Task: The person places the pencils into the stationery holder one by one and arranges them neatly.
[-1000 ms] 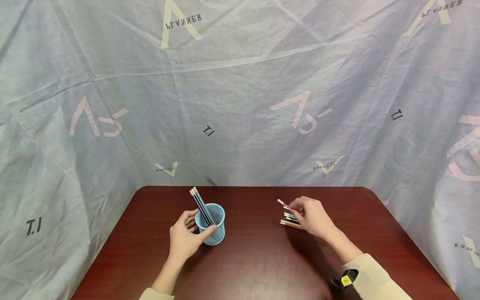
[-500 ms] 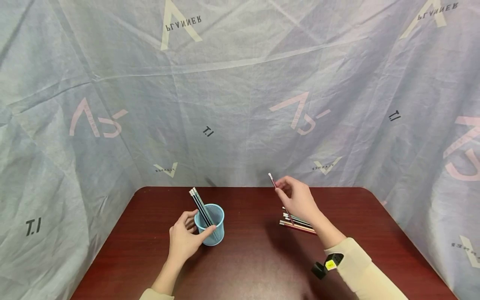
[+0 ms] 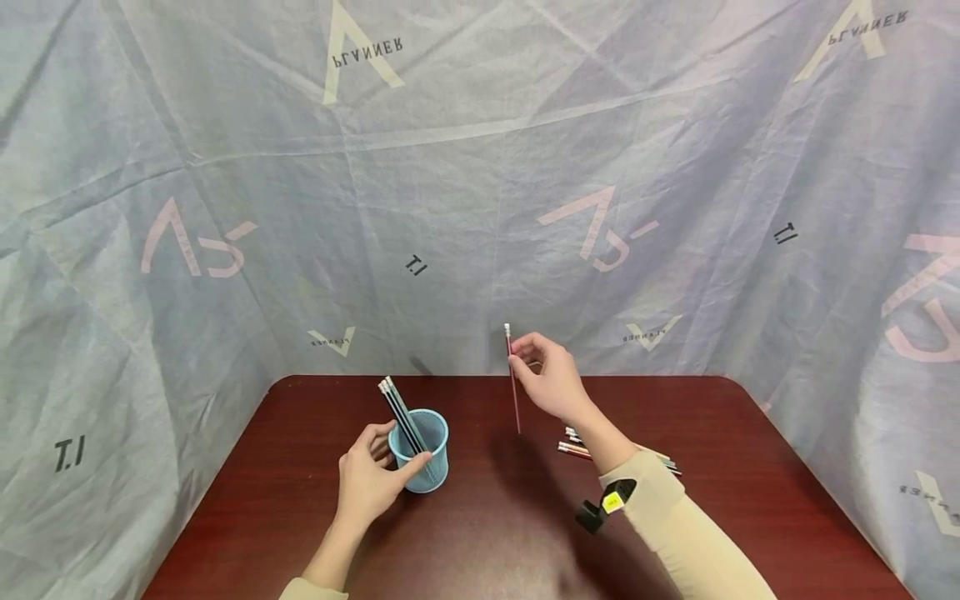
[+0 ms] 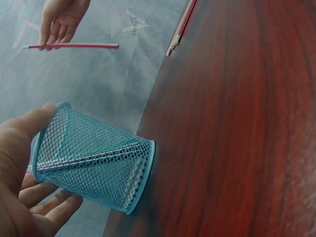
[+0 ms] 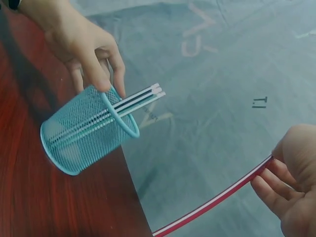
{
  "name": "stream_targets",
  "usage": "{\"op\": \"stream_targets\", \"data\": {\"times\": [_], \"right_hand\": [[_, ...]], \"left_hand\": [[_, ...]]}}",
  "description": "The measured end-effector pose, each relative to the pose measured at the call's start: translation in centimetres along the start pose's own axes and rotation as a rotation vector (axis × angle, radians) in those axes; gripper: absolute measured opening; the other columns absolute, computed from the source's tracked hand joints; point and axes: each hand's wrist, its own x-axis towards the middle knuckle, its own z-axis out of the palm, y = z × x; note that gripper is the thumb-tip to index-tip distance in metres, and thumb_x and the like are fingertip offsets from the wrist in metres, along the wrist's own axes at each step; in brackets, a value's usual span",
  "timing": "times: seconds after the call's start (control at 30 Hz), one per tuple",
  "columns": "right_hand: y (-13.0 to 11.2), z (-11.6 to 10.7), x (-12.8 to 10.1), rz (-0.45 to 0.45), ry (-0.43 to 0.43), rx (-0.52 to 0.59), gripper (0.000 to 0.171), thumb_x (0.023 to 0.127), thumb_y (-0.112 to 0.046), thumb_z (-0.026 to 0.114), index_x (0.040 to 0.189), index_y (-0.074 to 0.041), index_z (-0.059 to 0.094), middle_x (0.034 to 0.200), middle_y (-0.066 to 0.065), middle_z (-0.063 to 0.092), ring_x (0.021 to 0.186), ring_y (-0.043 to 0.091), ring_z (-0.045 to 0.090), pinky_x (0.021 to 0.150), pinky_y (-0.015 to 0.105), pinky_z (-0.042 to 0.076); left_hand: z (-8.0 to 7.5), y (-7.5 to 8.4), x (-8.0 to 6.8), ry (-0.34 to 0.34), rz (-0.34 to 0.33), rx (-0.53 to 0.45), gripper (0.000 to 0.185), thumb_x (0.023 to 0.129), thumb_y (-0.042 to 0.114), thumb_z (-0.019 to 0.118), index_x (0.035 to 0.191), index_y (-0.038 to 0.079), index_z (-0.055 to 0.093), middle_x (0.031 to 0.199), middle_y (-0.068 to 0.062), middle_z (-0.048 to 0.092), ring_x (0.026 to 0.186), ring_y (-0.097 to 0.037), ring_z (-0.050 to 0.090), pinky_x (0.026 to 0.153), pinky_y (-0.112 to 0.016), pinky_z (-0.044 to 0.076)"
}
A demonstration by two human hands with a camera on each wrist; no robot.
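A light blue mesh cup (image 3: 422, 448) (image 4: 94, 158) (image 5: 84, 131) stands on the dark red table (image 3: 510, 517) with a few dark pencils (image 3: 400, 412) (image 5: 133, 102) leaning in it. My left hand (image 3: 367, 479) (image 4: 22, 182) grips the cup from its left side, thumb on the rim. My right hand (image 3: 547, 379) (image 5: 291, 182) is raised above the table's middle, to the right of the cup. It pinches a red pencil (image 3: 512, 383) (image 4: 74, 46) (image 5: 212, 205) that hangs nearly upright, eraser end up.
Several more pencils (image 3: 581, 446) (image 4: 181, 27) lie on the table beside my right forearm. A grey printed cloth (image 3: 480, 183) walls in the table at the back and both sides. A small black device with a yellow tag (image 3: 603, 506) sits on my right wrist.
My right hand picked one red pencil off the pile, lifted it and carried it left toward the cup. The left hand and the cup stayed in place.
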Motion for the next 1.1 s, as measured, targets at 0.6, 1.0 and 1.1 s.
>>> {"op": "stream_targets", "data": {"times": [0.6, 1.0, 1.1], "right_hand": [[-2.8, 6.3, 0.9, -0.034, 0.0, 0.2, 0.007, 0.101, -0.005, 0.07, 0.108, -0.004, 0.068, 0.101, 0.016, 0.075, 0.093, 0.029, 0.077, 0.079, 0.027, 0.067], [-4.3, 8.0, 1.0, -0.214, 0.018, 0.161, 0.009, 0.102, -0.007, 0.07, 0.11, -0.005, 0.067, 0.102, 0.012, 0.075, 0.092, 0.023, 0.076, 0.08, 0.039, 0.068], [-4.1, 8.6, 0.8, -0.205, -0.036, 0.143, 0.008, 0.102, -0.008, 0.07, 0.109, -0.007, 0.066, 0.101, 0.009, 0.075, 0.09, 0.019, 0.076, 0.079, 0.033, 0.068]], "left_hand": [[-0.2, -0.3, -0.1, -0.017, -0.031, 0.034, 0.073, 0.07, 0.031, 0.102, 0.129, 0.004, 0.069, 0.121, -0.018, 0.079, 0.107, -0.035, 0.08, 0.092, -0.047, 0.066], [0.0, 0.0, 0.2, -0.014, -0.029, 0.026, 0.072, 0.069, 0.027, 0.103, 0.128, 0.003, 0.069, 0.122, -0.018, 0.079, 0.109, -0.033, 0.079, 0.092, -0.048, 0.066], [0.0, 0.0, 0.1, -0.017, -0.033, 0.025, 0.072, 0.069, 0.027, 0.103, 0.128, 0.003, 0.069, 0.123, -0.018, 0.079, 0.11, -0.032, 0.079, 0.092, -0.048, 0.066]]}}
